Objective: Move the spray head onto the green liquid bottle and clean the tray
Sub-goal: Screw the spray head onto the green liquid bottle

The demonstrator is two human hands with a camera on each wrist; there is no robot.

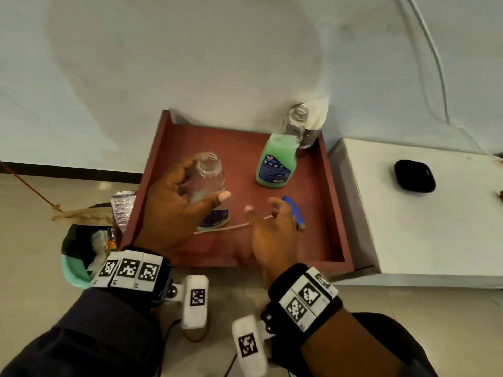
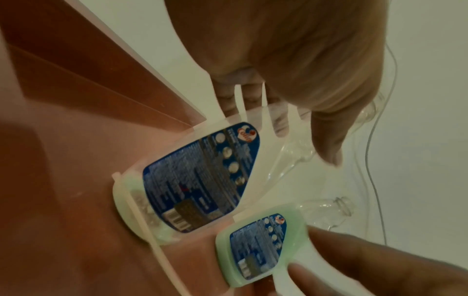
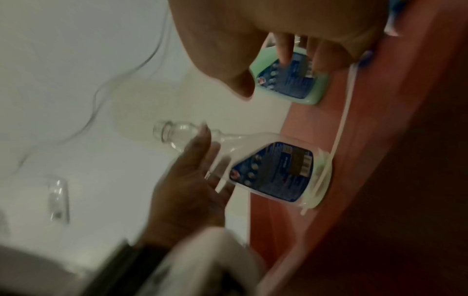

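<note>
The left hand (image 1: 174, 210) has its grip spread wide around the empty clear bottle (image 1: 209, 186). The thumb is on the near side and the fingers are on the far left side. The head view does not tell if the fingers touch the bottle. The left wrist view shows the fingers (image 2: 329, 128) straight and a little apart from the clear plastic.

The right hand (image 1: 272, 235) has its grip curled around the spray head (image 1: 295, 213). Only the blue part pokes out on the right of the fingers. The thin white tube (image 1: 226, 228) of the spray head runs left from this hand, across the tray floor, to the bottom of the empty bottle.

The green liquid bottle (image 1: 277, 161) stands upright in the far right part of the red tray (image 1: 337, 213). Its top is open. The empty bottle stands in the left middle of the tray, also with no top.

The right wrist view shows both bottles from the side, and the white tube (image 3: 339, 128) lying past the base of the empty bottle (image 3: 266, 170). The head view alone shows a glass jar (image 1: 309, 137) with a white tissue (image 1: 318, 112) in the far right corner, just behind the green bottle. It also shows a white box (image 1: 424, 227) right of the tray with a small black case (image 1: 414, 176) on it, and a bin (image 1: 81, 254) on the floor at the near left.
</note>
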